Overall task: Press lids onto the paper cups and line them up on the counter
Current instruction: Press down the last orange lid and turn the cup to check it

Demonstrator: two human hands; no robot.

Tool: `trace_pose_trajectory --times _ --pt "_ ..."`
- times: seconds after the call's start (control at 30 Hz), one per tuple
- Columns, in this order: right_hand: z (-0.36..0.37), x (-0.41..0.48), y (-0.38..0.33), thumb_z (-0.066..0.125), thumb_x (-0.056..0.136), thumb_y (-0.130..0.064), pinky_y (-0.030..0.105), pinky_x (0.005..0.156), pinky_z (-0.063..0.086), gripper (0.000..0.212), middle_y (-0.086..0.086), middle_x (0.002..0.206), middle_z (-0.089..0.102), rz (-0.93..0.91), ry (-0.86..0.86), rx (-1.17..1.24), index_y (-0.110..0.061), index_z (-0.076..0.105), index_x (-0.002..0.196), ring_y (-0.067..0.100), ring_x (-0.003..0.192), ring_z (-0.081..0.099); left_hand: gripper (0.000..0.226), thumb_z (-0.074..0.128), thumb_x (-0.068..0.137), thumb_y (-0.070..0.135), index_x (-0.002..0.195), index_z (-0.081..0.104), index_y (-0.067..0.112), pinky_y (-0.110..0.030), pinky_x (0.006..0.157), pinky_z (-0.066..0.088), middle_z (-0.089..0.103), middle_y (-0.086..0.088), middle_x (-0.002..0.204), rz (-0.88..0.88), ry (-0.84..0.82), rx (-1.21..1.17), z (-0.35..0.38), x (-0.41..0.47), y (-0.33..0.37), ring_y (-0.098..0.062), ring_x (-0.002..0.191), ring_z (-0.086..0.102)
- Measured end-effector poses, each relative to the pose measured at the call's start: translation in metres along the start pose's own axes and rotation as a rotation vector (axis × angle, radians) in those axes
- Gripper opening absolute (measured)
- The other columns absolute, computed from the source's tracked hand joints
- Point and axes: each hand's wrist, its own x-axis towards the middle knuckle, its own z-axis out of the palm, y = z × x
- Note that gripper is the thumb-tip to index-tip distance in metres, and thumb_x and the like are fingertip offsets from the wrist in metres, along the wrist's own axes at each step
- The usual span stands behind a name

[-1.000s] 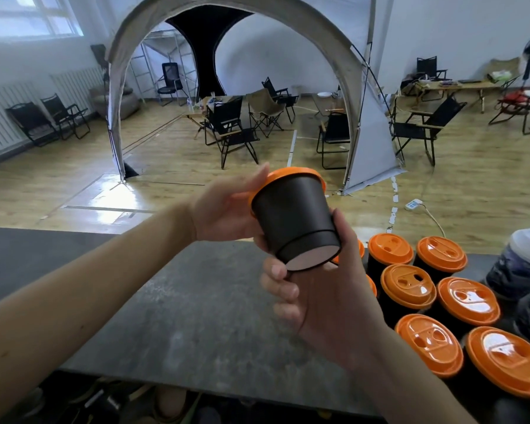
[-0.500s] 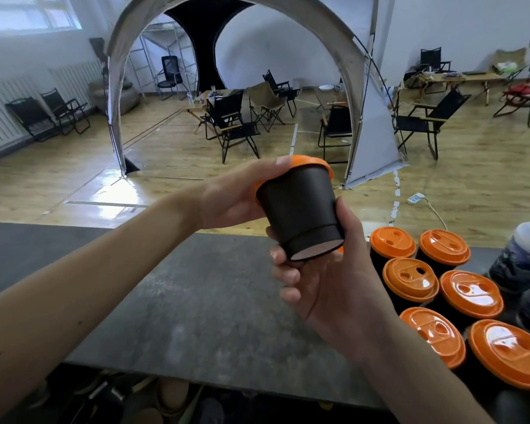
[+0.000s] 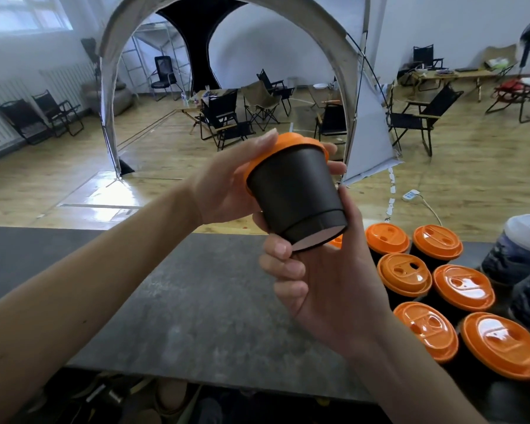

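Two hands, one cup, held in the air above the counter (image 3: 172, 295). Nearest: my R hand (image 3: 334, 289), curled round the base of the black paper cup (image 3: 294, 194), thumb up its side; the cup is tilted, bottom toward me. Beyond it: my L hand (image 3: 224, 185) wraps the orange lid (image 3: 288, 143) from the left, thumb laid on the rim. Lid looks seated on the near side; far side is hidden, so can't tell if it's snapped all round. Handling, est.: cup prob. empty = light, thin wall, dents if squeezed mid-body; grip low at the stiff base ring and press at the lid's rim, not its centre. Plastic lid likely slick & springy. R of my hands: finished lidded cups (image 3: 462, 287) grouped close on the counter, approx. two rows. Far bkgd: arched tent (image 3: 110, 87), folding chairs (image 3: 224, 117).
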Motion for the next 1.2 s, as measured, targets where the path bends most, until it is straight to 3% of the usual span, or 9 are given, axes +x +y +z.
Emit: trace_pose_trajectory --times 0.13,0.3,0.5,0.63,0.8,0.87,0.93,1.1,1.2 --pt "-0.004 0.000 0.002 0.038 0.097 -0.074 0.025 0.057 0.056 0.084 0.012 0.089 0.063 0.012 -0.084 0.089 0.000 0.045 0.136 0.015 0.068 0.059 0.085 0.070 0.092 0.041 0.149 0.030 -0.008 -0.054 0.100 0.051 0.042 -0.037 0.149 0.010 0.011 -0.155 -0.002 0.001 -0.007 -0.047 0.126 0.056" --pt "0.000 0.004 0.001 0.032 0.087 -0.076 0.026 0.041 0.049 0.080 0.008 0.072 0.061 -0.070 0.215 -0.224 -0.005 0.065 0.104 0.015 0.052 0.054 0.114 0.085 0.062 0.061 0.145 0.045 -0.006 -0.066 0.120 0.023 0.044 -0.035 0.148 -0.012 0.306 0.189 -0.004 0.002 -0.002 -0.047 0.138 0.046" --pt "0.001 0.006 0.000 0.027 0.094 -0.073 0.025 0.042 0.048 0.078 0.007 0.074 0.061 -0.074 0.247 -0.228 -0.006 0.064 0.108 0.014 0.054 0.055 0.111 0.088 0.057 0.061 0.138 0.052 -0.006 -0.063 0.120 0.030 0.051 -0.031 0.144 -0.043 0.400 0.216 -0.003 0.002 0.001 -0.048 0.138 0.045" --pt "0.004 -0.001 -0.001 0.034 0.098 -0.071 0.023 0.049 0.053 0.077 0.008 0.086 0.065 -0.068 0.120 -0.114 -0.003 0.063 0.116 0.013 0.064 0.058 0.071 0.074 0.076 0.055 0.123 0.064 0.003 -0.060 0.120 0.031 0.058 -0.030 0.137 -0.060 0.436 0.149 -0.008 0.005 -0.002 -0.048 0.129 0.054" --pt "0.017 -0.008 0.001 0.047 0.094 -0.063 0.024 0.058 0.057 0.069 0.010 0.092 0.064 0.000 -0.050 0.000 -0.002 0.071 0.114 0.015 0.074 0.061 0.089 0.064 0.085 0.059 0.146 0.043 -0.004 -0.038 0.096 0.030 0.052 -0.015 0.121 -0.181 0.319 -0.038 -0.009 0.002 -0.015 -0.027 0.101 0.055" --pt "0.020 -0.008 0.001 0.047 0.095 -0.065 0.024 0.056 0.057 0.070 0.009 0.089 0.063 0.000 -0.030 -0.027 -0.002 0.071 0.113 0.015 0.073 0.062 0.079 0.057 0.089 0.056 0.142 0.047 -0.003 -0.036 0.092 0.049 0.057 -0.016 0.115 -0.162 0.295 -0.083 -0.007 0.001 -0.013 -0.028 0.096 0.059" --pt "0.022 -0.008 -0.002 0.043 0.096 -0.069 0.027 0.051 0.056 0.074 0.010 0.084 0.063 0.004 0.051 -0.100 -0.001 0.065 0.115 0.017 0.069 0.063 0.079 0.058 0.087 0.054 0.138 0.051 -0.006 -0.038 0.081 0.055 0.064 -0.015 0.104 -0.129 0.338 0.021 -0.003 0.001 -0.008 -0.028 0.089 0.064" --pt "0.007 -0.003 -0.003 0.045 0.089 -0.066 0.030 0.049 0.056 0.074 0.013 0.082 0.059 -0.058 0.216 -0.312 -0.003 0.060 0.124 0.019 0.067 0.062 0.062 0.050 0.092 0.060 0.117 0.070 0.007 -0.048 0.098 0.053 0.072 -0.018 0.108 -0.022 0.494 0.640 0.009 -0.002 0.008 -0.035 0.100 0.069" --pt "-0.002 0.001 -0.002 0.039 0.089 -0.065 0.024 0.046 0.052 0.066 0.007 0.073 0.052 -0.053 0.184 -0.226 -0.009 0.061 0.117 0.013 0.057 0.052 0.062 0.030 0.103 0.059 0.127 0.069 0.018 -0.041 0.099 0.053 0.068 -0.017 0.123 0.028 0.454 0.562 0.015 -0.006 0.008 -0.031 0.112 0.067"
